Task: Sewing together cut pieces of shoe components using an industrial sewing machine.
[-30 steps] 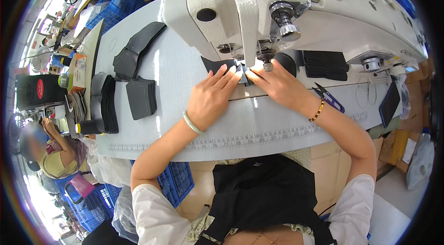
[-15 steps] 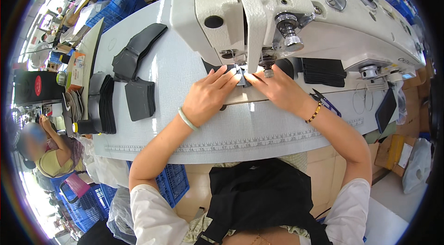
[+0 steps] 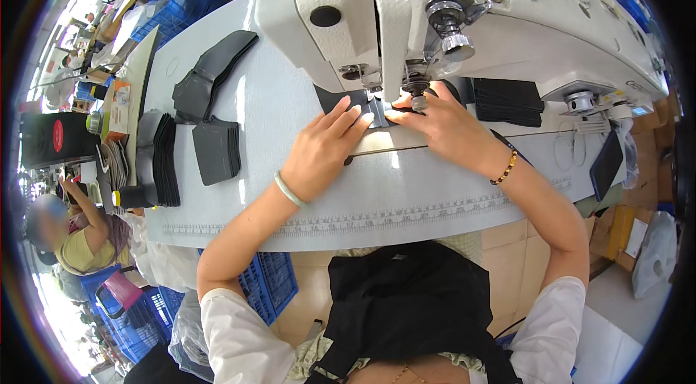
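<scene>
A flat black piece (image 3: 335, 100), leather-like in look, lies under the needle area of a white sewing machine (image 3: 330, 50). My left hand (image 3: 319, 145) rests on the piece's near side, fingers stretched out and lying flat. From the right, my right hand (image 3: 453, 130) presses on the work beside the presser foot, its thumb and fingers apart. A narrow greyish fold or seam (image 3: 377, 114) shows between my fingertips. The machine head hides the far part of the piece and some right fingers.
Stacked black pieces (image 3: 217, 152) lie left on the table, more panels (image 3: 214, 72) behind them. Another black stack (image 3: 507, 101) sits under the machine arm. Scissors (image 3: 511, 146) lie partly hidden by my right wrist, a phone-like slab (image 3: 605, 165) farther right. A person (image 3: 87, 239) sits at far left.
My right fingers have spread and shifted over the work. My left fingertips have drawn slightly back from the needle, showing more of the seam. The whole view has shifted a little.
</scene>
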`<state>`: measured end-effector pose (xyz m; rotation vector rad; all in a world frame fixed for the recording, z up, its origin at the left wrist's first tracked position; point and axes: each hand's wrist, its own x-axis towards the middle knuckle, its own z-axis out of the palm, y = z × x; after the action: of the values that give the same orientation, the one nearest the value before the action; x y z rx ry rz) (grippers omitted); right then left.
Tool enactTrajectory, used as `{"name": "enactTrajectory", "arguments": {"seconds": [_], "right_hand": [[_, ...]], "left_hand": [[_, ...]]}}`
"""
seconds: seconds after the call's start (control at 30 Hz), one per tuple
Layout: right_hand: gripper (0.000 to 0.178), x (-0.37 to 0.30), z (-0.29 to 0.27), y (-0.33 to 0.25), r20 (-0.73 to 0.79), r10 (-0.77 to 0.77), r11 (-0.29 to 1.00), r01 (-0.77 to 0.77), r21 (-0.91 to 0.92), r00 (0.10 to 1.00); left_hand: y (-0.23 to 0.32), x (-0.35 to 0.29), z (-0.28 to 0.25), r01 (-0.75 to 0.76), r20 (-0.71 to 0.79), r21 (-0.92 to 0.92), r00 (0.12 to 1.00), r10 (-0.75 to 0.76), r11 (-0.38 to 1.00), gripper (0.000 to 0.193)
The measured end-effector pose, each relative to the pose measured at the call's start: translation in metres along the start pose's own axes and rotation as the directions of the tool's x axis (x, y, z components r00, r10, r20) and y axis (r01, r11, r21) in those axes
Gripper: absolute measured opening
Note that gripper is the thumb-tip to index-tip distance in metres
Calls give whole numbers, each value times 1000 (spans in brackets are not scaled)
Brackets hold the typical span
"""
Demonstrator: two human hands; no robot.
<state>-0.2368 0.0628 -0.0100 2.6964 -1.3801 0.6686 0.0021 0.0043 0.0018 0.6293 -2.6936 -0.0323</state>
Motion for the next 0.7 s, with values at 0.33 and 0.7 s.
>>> {"name": "enactTrajectory", "arguments": {"seconds": [0.33, 0.7], "right_hand": [[28, -1, 10, 7, -98, -103, 993, 98, -63, 990], [18, -2, 11, 4, -106, -122, 992, 119, -38, 987]], "left_hand": [[-18, 2, -2, -152, 62, -10, 986, 152, 988, 33], [-17, 5, -1, -131, 16, -57, 991, 132, 990, 32]]}}
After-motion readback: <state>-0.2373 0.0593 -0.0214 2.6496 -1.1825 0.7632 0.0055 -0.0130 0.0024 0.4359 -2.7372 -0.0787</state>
